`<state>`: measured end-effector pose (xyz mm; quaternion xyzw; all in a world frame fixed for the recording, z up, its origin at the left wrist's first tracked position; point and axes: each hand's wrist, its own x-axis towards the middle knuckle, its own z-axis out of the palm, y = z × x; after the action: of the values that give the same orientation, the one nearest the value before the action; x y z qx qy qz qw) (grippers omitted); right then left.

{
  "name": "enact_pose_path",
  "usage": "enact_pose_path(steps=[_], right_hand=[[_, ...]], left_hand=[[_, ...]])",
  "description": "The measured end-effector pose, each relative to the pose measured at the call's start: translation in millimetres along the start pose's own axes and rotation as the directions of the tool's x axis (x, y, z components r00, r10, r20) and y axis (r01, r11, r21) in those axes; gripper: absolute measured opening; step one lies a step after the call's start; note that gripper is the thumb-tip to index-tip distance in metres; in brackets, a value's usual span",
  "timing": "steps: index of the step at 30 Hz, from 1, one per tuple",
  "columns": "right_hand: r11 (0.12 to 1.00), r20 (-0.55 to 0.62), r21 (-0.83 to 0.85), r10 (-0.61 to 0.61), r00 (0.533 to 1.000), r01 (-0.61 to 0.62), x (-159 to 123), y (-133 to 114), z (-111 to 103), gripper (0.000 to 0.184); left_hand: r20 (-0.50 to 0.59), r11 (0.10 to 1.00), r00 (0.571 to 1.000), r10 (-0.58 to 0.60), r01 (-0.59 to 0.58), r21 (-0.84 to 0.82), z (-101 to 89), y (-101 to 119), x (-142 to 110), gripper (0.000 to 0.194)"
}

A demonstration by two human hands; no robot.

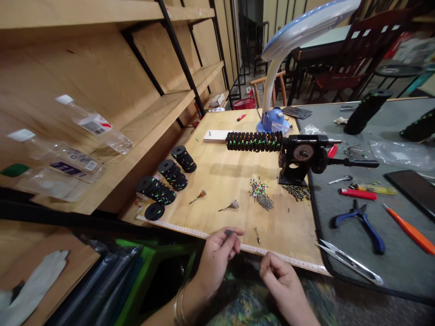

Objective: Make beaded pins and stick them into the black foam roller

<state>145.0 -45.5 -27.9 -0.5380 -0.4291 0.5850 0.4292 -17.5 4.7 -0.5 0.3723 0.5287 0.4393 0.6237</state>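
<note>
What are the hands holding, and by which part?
The left hand pinches a small dark piece between fingertips, which part too small to tell; whether the right hand holds anything cannot be told.

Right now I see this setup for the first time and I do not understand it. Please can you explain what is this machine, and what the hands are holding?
This picture comes from a camera worn on the person's head, looking down at a wooden board. The black metal machine, which has a round dial, holds a thick black roll flecked with green and yellow. On the board are stacks of black discs and a small heap of coloured pieces. On the grey mat lie blue-handled pliers and long snips. The left hand pinches a small dark piece. The right hand has its fingers curled, with nothing clear in them.
</note>
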Motion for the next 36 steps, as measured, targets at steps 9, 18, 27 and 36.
enact_pose_path(steps=[9,18,27,36], right_hand=[[0.996,-0.013,0.089,0.006,1.000,-0.005,3,15,-5,0.027],[0.996,0.054,0.082,0.027,0.998,-0.031,2,2,-4,0.034],[0.973,0.170,0.177,0.119,0.978,-0.149,10,-42,-16,0.055],[0.999,0.133,-0.034,-0.035,0.991,0.040,18,-23,0,0.044]], left_hand=[[0.070,0.993,0.994,-0.084,0.078,0.086,-17.2,0,-3,0.031],[0.242,0.970,0.970,-0.025,-0.036,0.242,4.0,-9,-4,0.030],[0.264,0.845,0.954,0.143,-0.257,0.469,8.5,24,-14,0.023],[0.317,0.705,0.920,0.229,-0.381,0.598,6.1,34,-9,0.017]])
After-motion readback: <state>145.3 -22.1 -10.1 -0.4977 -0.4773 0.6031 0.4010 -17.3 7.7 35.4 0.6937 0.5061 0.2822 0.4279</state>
